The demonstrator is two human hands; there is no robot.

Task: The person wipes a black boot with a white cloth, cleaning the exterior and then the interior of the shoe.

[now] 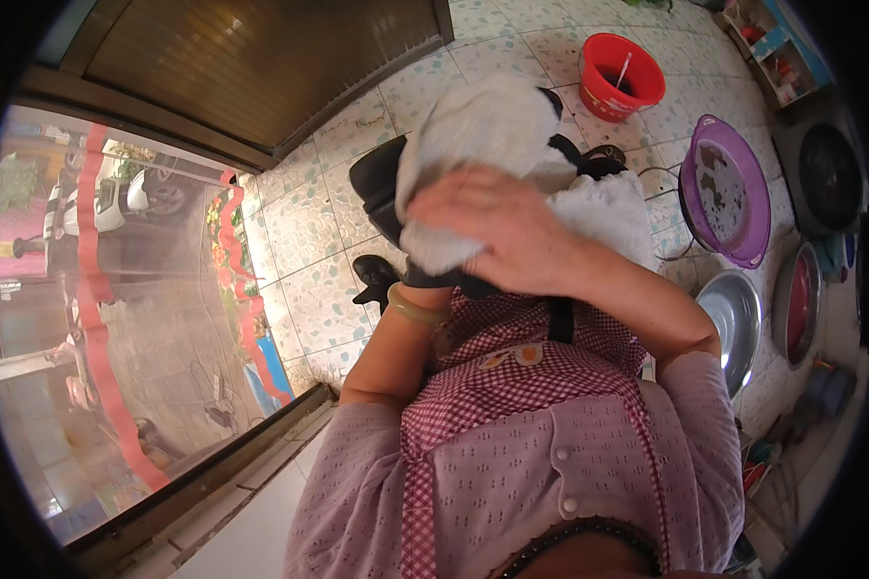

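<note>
A white towel (478, 125) covers a dark, bulky shape in front of me, and what lies under it is hidden. My right hand (492, 222) reaches across my body and presses onto the towel, its fingers bent over the cloth and blurred by motion. My left forearm, with a pale bangle (417, 307) at the wrist, comes up beneath the right hand. The left hand itself is hidden behind the right hand and the towel. Another white fluffy cloth (603, 212) lies just right of my right forearm. Black padded parts (381, 183) stick out left of the towel.
On the tiled floor (309, 309) stand a red bucket (603, 101) holding dark liquid, a purple basin (753, 217) and a metal basin (741, 314). More tubs line the right side. A glass door (154, 318) with red strips is at left, beside a brown panel (261, 58).
</note>
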